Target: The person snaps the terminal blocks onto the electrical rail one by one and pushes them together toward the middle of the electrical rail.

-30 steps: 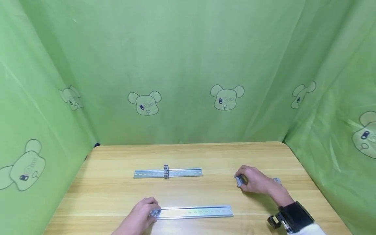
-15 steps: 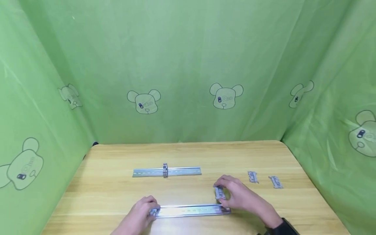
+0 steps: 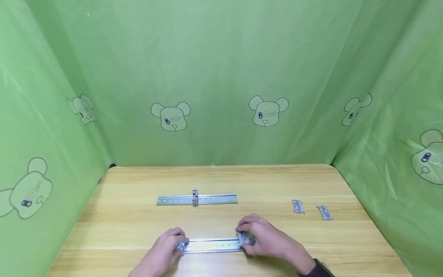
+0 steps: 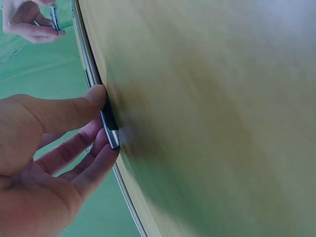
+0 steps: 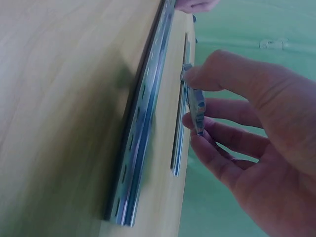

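My left hand grips the left end of the nearer slotted metal DIN rail. In the left wrist view, the thumb and fingers pinch the rail end from both sides. My right hand pinches a thin grey terminal block between thumb and fingers, and the block overlaps the right part of that rail in the head view. From the right wrist, the block shows held above the rail, apart from it.
Farther back lies a second DIN rail with a narrow stack of terminal blocks on it. Two loose terminal blocks, one nearer and one farther right, lie on the wooden table. Green curtains surround the table.
My right hand has lifted the terminal block from the table's right side and carried it left and nearer, to over the nearer rail. The left hand keeps its grip at the rail end.
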